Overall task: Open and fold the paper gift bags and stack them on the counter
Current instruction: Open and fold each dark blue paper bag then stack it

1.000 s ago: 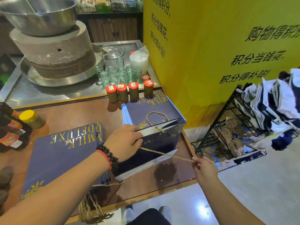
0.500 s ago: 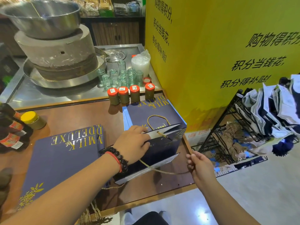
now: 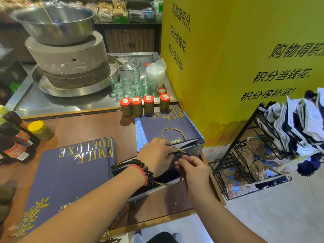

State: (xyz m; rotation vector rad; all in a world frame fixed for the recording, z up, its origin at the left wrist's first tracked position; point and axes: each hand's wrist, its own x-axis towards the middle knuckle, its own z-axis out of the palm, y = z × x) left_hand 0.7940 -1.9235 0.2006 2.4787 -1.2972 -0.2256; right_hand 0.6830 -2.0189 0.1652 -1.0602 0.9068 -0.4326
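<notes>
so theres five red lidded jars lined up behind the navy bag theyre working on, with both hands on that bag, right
Not quite: the head view shows four red-lidded jars, not five. They do stand in a row behind the navy bag, with the left hand and right hand both on it.

My feed evenly bright from overhead indoor light, glare on the steel tray (image 3: 98,102), soft shadows under my arms, wide-angle bending at edges, corners slightly blurred, centre sharp

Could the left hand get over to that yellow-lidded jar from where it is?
Probably yes, but not freely: the left hand is holding the gift bag and would have to let go. The brown counter between it and the yellow-lidded jar looks bare.
</notes>
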